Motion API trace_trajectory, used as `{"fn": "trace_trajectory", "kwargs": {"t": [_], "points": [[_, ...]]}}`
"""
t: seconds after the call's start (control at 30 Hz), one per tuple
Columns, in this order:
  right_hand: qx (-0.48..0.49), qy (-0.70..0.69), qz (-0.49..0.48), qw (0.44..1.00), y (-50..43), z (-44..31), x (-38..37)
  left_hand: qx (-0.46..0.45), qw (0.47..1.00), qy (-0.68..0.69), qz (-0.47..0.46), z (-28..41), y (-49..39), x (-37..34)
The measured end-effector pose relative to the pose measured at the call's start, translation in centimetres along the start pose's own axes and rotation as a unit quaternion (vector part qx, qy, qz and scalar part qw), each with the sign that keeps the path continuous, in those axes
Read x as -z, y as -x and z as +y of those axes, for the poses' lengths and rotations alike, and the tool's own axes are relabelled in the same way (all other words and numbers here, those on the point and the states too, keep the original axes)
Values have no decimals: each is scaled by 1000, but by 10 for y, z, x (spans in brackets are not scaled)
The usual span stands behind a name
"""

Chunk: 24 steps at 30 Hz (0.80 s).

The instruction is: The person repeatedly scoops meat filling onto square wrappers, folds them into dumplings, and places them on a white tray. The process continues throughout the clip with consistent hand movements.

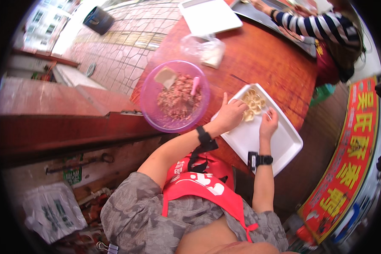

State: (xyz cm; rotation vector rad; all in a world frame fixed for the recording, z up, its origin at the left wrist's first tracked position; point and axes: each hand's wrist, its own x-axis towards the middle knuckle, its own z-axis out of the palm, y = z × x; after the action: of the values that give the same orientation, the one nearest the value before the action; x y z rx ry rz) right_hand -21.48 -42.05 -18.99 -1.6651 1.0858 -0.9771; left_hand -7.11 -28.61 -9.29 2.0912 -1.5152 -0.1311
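Observation:
A white rectangular tray lies tilted across the near corner of the red wooden table. Small folded dumplings, several of them, sit close together at its far end. My left hand reaches over the tray's left edge, its fingertips at the nearest dumplings; whether it grips one is hidden. Above the right part of the tray, my right hand has bent fingers close together, and what is between them is unclear. Left of the tray, a translucent pink plastic bowl holds minced meat, a pink spoon and square dough wrappers.
A clear plastic bag with pale wrappers lies on the table behind the bowl. Farther back is another white tray. A co-worker's striped sleeve reaches over a metal tray. A red ledge borders the left.

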Motion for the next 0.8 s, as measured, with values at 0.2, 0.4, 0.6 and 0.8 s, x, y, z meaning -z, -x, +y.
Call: {"fn": "trace_trajectory", "kwargs": {"t": [0.2,0.4,0.6,0.8], "points": [[89,-21,-140,986,13,-132,-42,245,960,-22,136,-103,68,139],[178,-22,-325,929,40,-199,-178,426,878,-216,15,-235,83,219],[338,238,-408,814,76,-188,-333,422,897,-86,98,-238,118,226],[378,350,-370,773,96,-157,-394,429,898,-9,101,-208,163,210]]}}
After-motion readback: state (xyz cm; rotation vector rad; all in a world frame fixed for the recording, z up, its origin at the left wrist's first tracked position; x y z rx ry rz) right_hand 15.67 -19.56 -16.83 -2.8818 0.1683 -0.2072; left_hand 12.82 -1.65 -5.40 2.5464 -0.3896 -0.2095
